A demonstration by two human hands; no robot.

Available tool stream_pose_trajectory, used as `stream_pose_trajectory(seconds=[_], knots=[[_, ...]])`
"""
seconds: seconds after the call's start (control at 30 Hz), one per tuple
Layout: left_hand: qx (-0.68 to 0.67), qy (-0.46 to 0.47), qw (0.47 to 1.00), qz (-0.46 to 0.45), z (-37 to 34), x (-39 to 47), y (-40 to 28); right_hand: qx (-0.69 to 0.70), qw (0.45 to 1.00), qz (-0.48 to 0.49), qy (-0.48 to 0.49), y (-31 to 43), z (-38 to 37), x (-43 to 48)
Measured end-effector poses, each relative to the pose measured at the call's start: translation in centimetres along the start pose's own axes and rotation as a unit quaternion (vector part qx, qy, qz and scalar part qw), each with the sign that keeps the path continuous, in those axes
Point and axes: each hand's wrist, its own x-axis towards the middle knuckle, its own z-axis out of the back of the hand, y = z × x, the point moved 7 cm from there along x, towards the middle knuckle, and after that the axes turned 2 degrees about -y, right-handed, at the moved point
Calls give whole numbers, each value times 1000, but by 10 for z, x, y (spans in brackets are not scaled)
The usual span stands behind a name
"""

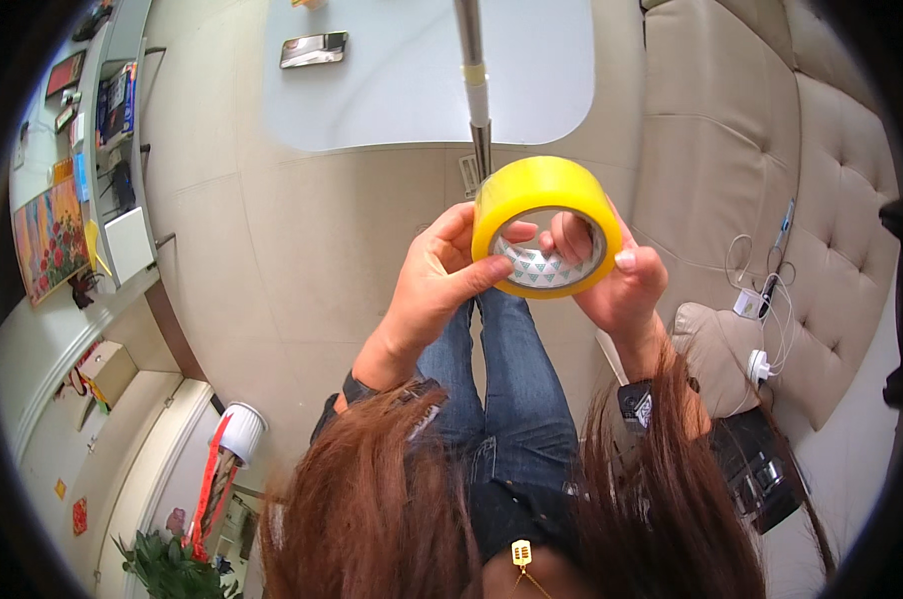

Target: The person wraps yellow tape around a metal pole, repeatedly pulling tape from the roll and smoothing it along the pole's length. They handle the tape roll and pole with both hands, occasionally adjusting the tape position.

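Note:
A large roll of yellow packing tape (541, 183) is held up between both hands, its hollow core facing me. The white inner cardboard core is printed with green triangles. My left hand (440, 273) grips the roll's left side, the thumb resting on the near rim and fingertips showing through the core. My right hand (623, 281) clasps the right side, with its thumb on the outer edge and bent fingers visible through the hole. Parts of the fingers behind the roll are hidden. Both wrists carry dark bands.
Beyond the roll stands a white table (392, 97) with a phone (314, 49) on it. A metal pole (472, 67) rises before me. A beige sofa (713, 150) with a cushion (713, 348), cables and scissors lines the right. Shelves (126, 180) and a potted plant (171, 565) are left.

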Motion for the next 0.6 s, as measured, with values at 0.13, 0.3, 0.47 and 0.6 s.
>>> stream_pose_trajectory(seconds=[0.13, 0.3, 0.47, 0.6], knots=[[66, -105, 987, -100, 17, -26, -27, -351, 933, 55, -61, 7, -18, 16], [283, -202, 917, -197, 24, -53, -57, -619, 755, 214, 28, 15, -73, 28], [428, -274, 809, -294, 19, -77, -78, -645, 728, 230, 33, 1, -106, 31], [519, -276, 732, -346, 14, -85, -86, -662, 710, 239, 26, -6, -124, 34]])
